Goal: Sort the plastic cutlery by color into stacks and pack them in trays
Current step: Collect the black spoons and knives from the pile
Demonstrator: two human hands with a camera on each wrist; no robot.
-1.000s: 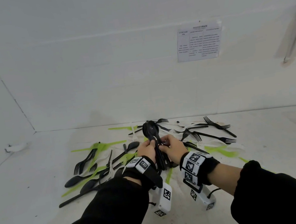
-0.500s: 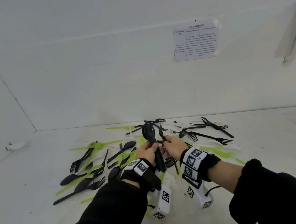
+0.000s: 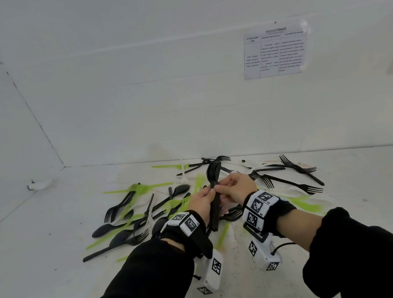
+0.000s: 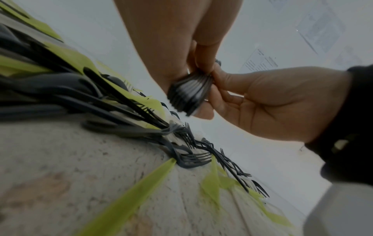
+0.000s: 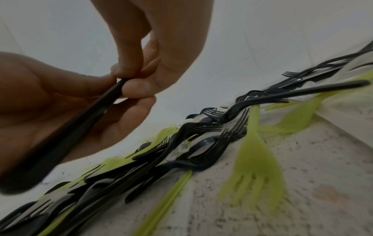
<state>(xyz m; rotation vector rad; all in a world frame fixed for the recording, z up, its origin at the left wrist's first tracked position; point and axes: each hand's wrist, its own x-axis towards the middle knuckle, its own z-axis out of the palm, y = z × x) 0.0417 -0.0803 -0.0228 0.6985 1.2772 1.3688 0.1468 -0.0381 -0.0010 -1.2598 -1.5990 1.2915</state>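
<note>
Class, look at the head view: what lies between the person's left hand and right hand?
A stack of black cutlery stands upright between the left hand and the right hand; both pinch its handles. The head view shows it, and both wrist views confirm.

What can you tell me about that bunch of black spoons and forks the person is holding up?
The black bundle is a nested stack of shiny black plastic cutlery, several pieces pressed flat together. It stands nearly upright above the white tabletop, heads up, handles down. The left hand grips its handles, and the right hand pinches it from the other side. The left wrist view shows the layered handle ends side by side. It hangs over the loose pile without touching it.
</note>
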